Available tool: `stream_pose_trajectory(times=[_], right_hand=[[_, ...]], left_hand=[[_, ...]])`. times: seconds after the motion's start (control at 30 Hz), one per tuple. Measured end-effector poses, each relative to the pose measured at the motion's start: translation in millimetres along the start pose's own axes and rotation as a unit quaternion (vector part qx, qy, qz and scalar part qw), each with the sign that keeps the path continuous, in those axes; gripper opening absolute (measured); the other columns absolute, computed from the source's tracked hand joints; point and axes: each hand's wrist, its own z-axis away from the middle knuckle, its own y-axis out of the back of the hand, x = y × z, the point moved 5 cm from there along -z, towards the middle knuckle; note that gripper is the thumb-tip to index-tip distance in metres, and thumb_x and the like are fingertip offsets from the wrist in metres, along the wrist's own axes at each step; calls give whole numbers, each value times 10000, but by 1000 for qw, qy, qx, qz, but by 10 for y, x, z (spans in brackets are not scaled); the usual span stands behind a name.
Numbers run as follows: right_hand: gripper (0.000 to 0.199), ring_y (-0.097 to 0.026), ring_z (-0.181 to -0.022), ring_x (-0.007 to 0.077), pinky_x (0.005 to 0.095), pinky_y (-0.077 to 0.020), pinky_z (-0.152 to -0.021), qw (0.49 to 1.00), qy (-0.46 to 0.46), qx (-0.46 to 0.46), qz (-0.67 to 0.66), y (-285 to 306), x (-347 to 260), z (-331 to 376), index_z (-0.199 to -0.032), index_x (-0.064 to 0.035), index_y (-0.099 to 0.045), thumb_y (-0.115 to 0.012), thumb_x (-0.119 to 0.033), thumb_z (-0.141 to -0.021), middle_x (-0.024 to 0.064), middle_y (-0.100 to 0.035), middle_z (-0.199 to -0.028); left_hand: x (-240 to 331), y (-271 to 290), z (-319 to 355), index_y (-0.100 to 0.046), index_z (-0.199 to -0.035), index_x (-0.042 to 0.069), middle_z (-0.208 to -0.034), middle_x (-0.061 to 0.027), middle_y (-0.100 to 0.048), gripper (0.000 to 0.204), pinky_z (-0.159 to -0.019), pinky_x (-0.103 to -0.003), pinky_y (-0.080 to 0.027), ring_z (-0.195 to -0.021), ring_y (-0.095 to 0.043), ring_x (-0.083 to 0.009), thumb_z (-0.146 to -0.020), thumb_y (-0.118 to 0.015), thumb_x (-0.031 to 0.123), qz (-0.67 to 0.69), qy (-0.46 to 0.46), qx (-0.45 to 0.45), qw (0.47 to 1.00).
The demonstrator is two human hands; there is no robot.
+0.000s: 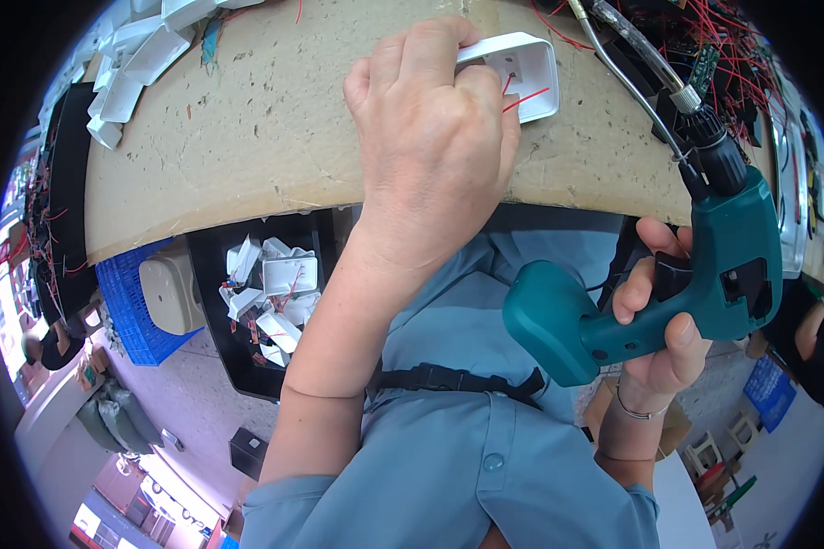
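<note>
My left hand [435,119] is on the worktop, its fingers closed on a small white plastic case [545,78]. The case lies open side up, with red wires [527,100] sticking out of it. Part of the case is hidden behind my fingers. At the right, my right hand [664,306] grips a teal soldering gun [737,238] by its handle, fingers near the black trigger. A thin metal tube runs alongside the gun's shaft [645,55], which points up and left over the worktop. The gun's tip is cut off by the upper edge.
White cases [142,64] are piled at the worktop's far left. Tangled red wires and circuit boards [705,69] lie at the far right. Below the table edge at left stand a black bin [233,361] of wired white cases, a blue crate [137,302] and a beige stool [169,293].
</note>
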Motion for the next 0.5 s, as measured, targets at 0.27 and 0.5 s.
stream_pose_trajectory(times=[0.27, 0.5], right_hand=[[732, -639, -760, 218, 284, -542, -588, 1000, 6, -7, -2, 30, -2, 5, -1276, 71, -391, -755, -191, -696, 331, -491, -1192], [686, -553, -815, 165, 262, -501, -629, 997, 13, -82, -2, 5, 23, -23, -1337, 61, -310, -673, -197, -815, 299, -420, -1293]], left_hand=[[-2, -13, -12, -618, -659, 9, -1002, -105, -558, 89, -786, -408, -302, -887, -492, -261, -625, -647, 87, -5, 13, 4, 1000], [48, -70, 36, -601, -663, 42, -1016, -77, -539, 84, -843, -445, -288, -952, -493, -242, -670, -648, 111, -40, -19, 46, 998]])
